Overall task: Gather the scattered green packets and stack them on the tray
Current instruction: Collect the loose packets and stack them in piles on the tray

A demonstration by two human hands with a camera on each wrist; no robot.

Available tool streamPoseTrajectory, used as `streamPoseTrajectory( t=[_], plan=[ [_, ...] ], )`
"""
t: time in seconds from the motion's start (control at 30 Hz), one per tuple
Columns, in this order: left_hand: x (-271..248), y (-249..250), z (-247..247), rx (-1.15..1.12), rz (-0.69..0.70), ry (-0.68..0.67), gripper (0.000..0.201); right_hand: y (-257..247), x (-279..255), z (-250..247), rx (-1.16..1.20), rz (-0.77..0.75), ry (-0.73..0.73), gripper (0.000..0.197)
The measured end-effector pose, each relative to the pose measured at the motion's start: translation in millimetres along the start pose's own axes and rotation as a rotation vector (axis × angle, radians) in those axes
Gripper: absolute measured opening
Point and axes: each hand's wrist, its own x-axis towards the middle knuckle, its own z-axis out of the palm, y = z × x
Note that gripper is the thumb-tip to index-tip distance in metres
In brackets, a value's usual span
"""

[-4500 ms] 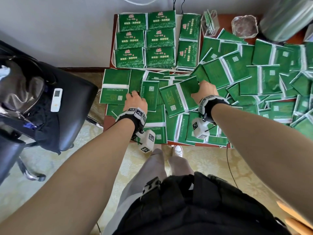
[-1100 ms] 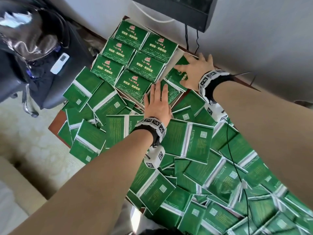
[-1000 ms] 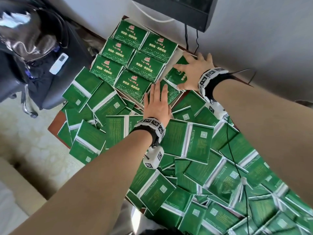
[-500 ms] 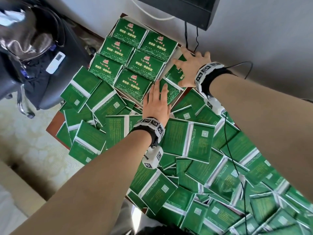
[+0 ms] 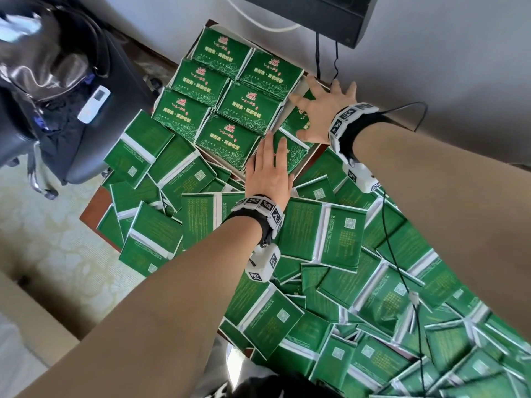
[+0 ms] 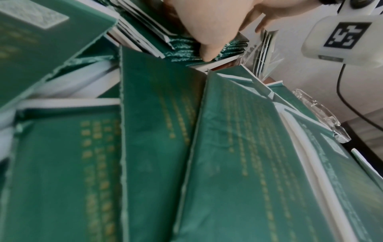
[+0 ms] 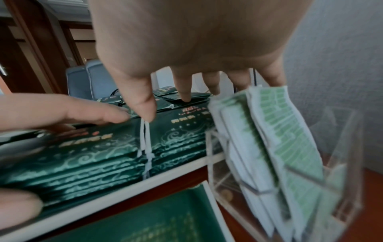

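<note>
Hands, left point(image 5: 268, 173) and right point(image 5: 323, 114), press flat on tray point(image 7: 116, 199) packets point(image 5: 290, 139).

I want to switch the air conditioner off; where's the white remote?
In the head view the white remote lies at upper left on the black chair, left of the tray of green packets.

We see a pale grey wall point(image 5: 431, 61) at 12 o'clock, with a dark box point(image 5: 316, 12) fixed on it and thin black cables point(image 5: 317, 57) hanging down. The floor point(image 5: 51, 242) at 8 o'clock is cream with a leafy pattern. At 10 o'clock stands a black chair point(image 5: 94, 110) holding a shiny bag point(image 5: 37, 73) and a white remote point(image 5: 93, 104). A red-brown tabletop point(image 5: 90, 209) edge shows near the middle. In the right wrist view, we see a brown wooden door point(image 7: 27, 54) far off.
</note>
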Motion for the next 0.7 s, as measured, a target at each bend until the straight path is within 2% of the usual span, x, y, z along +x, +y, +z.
streamPoseTrajectory(
  t=[0.13,0.3,0.43,0.53,0.7],
  plan=[
    [-6.0,3.3,-11.8,-0.026,0.023,0.013,0.080,-6.2,-21.7,-8.1,0.035,0.039,0.076,0.076],
    [-27.5,-4.2,-31.7,-0.059,0.112,-0.002,0.069,-14.2,-80.2,-6.9,0.188,0.067,0.179,0.048],
    [-55.9,-25.3,-47.4,-0.078,0.199,-0.034,0.055,-26.1,-143.9,10.2,0.360,0.208,0.195,0.033],
    [-78.9,-44.7,-54.4,-0.069,0.306,-0.125,0.041,-42.8,-186.1,34.0,0.370,0.322,0.107,0.032],
    [-105.9,-63.4,-66.6,0.090,0.406,-0.424,0.027,-78.2,-241.7,76.9,0.356,0.459,-0.284,0.021]
  ],
)
